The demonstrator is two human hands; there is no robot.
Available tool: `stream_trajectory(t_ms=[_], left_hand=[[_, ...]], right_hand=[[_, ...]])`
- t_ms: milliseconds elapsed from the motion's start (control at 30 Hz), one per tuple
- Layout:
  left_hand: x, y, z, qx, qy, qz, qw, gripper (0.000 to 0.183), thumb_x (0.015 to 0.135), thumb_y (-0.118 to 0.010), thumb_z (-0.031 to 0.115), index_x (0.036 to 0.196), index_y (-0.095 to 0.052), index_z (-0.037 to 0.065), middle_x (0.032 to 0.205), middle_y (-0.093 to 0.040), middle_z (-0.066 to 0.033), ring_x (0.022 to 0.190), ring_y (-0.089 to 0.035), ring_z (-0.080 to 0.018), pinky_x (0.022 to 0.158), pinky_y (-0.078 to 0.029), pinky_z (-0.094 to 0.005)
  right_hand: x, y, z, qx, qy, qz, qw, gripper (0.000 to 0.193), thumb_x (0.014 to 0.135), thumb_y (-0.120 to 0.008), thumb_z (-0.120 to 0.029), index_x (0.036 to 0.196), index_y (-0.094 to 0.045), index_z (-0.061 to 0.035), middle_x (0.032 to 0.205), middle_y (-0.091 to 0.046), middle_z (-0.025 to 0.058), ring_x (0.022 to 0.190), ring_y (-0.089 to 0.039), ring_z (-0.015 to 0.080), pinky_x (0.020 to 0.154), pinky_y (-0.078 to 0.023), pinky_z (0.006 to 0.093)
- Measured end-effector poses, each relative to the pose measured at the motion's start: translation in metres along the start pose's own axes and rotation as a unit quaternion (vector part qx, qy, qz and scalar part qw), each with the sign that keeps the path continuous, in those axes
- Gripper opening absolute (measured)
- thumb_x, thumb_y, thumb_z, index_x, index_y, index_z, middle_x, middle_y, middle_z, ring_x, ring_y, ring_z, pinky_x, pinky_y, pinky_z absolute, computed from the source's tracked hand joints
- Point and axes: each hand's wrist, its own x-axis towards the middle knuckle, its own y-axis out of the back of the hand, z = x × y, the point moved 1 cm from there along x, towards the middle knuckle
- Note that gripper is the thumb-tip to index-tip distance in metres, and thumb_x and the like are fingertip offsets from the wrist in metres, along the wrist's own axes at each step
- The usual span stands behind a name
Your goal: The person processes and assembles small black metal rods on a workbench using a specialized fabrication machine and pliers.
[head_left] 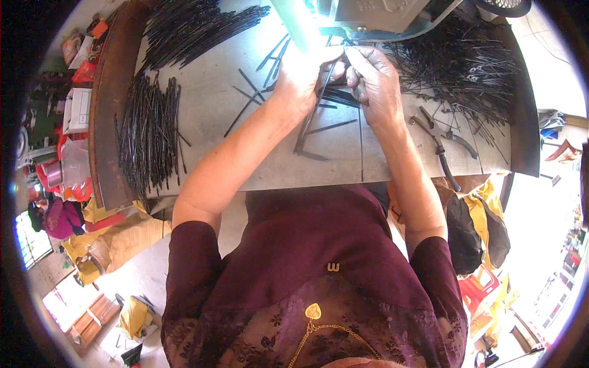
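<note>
Below a bright light, both of my hands meet over the far middle of the grey tabletop [245, 165]. My left hand [302, 76] is closed around a thin dark rod [317, 110], which slants down toward me from the fingers. Beside it, my right hand [377, 80] has thumb and forefinger pinched together close to the rod's upper end; glare and the fingers hide what they grip. Several loose dark rods [334, 126] lie under and around the hands. Right of my right forearm rest pliers [446, 136] with dark handles.
Dark rods are heaped at the far left [199, 30] and the near left [148, 132]. A tangled pile of dark pieces [460, 61] covers the far right. A lit tube [296, 27] and a grey metal housing [383, 17] stand just beyond my hands.
</note>
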Motion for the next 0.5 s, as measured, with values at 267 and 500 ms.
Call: stream_trajectory(t_ms=[267, 500], left_hand=[[0.003, -0.001, -0.002, 0.027, -0.005, 0.026, 0.999, 0.016, 0.079, -0.068, -0.002, 0.093, -0.061, 0.0, 0.083, -0.062, -0.0068, 0.071, -0.062, -0.0142, 0.059, -0.052, -0.0244], [0.007, 0.01, 0.009, 0.102, -0.002, -0.015, 0.995, 0.016, 0.082, -0.069, 0.007, 0.096, -0.064, 0.001, 0.084, -0.063, -0.0032, 0.074, -0.062, -0.0118, 0.065, -0.052, -0.0214]], right_hand=[[0.002, 0.003, -0.003, -0.024, 0.001, 0.015, 1.0, 0.018, 0.091, -0.06, -0.021, 0.095, -0.062, -0.0032, 0.063, -0.059, 0.0013, 0.046, -0.041, 0.0027, 0.041, -0.028, 0.0175], [0.009, 0.013, -0.01, -0.064, -0.026, -0.009, 0.998, 0.021, 0.089, -0.063, -0.023, 0.095, -0.063, -0.0027, 0.062, -0.058, 0.0019, 0.044, -0.039, 0.0036, 0.04, -0.026, 0.0192]])
